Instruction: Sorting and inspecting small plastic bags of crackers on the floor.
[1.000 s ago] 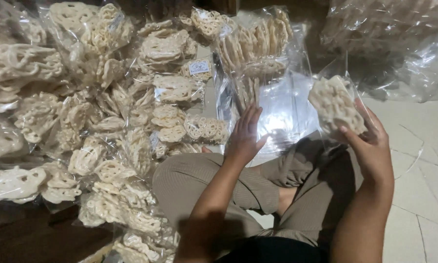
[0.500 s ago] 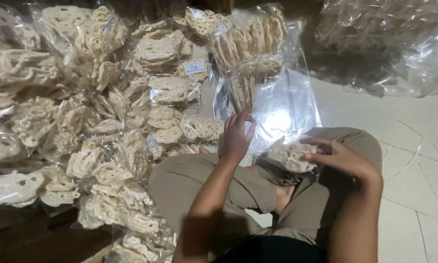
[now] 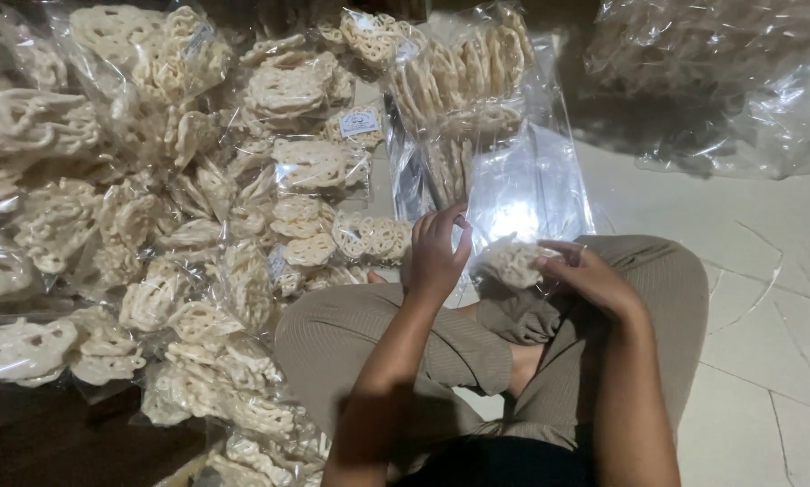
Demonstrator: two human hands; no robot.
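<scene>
Pale tiled floor (image 3: pixel 765 271) carries everything; the person sits cross-legged on it, knees wide, with heaps of bagged lacy crackers (image 3: pixel 152 225) filling the side beyond the left hand's knuckles and a big clear sack (image 3: pixel 720 81) of more crackers lying well past the right fingertips.

Right hand (image 3: pixel 594 280) holds a cracker (image 3: pixel 513 261), a pale, looped, net-like disc, over the lap. Its fingers are curled around the disc's near edge, thumb on top, so it is gripped and not resting on anything. Left hand (image 3: pixel 436 257) stands just beside it, fingers spread and part bent against the lower edge of an open clear bag (image 3: pixel 522 189) that stands upright ahead of both sets of fingertips, a row of crackers stacked on edge in its upper part. Whether those left fingers pinch the film or only touch it, I cannot tell.

By its look, the cracker should be very light, dry and stiff, and brittle: the thin loops would likely snap under a pinch or a twist. The safest hold seems to be the outer rim, spread over several fingertips, with little squeeze. The bag film looks thin, soft and slippery; best taken at its mouth edge, where a fold gives the fingers something to catch.
</scene>
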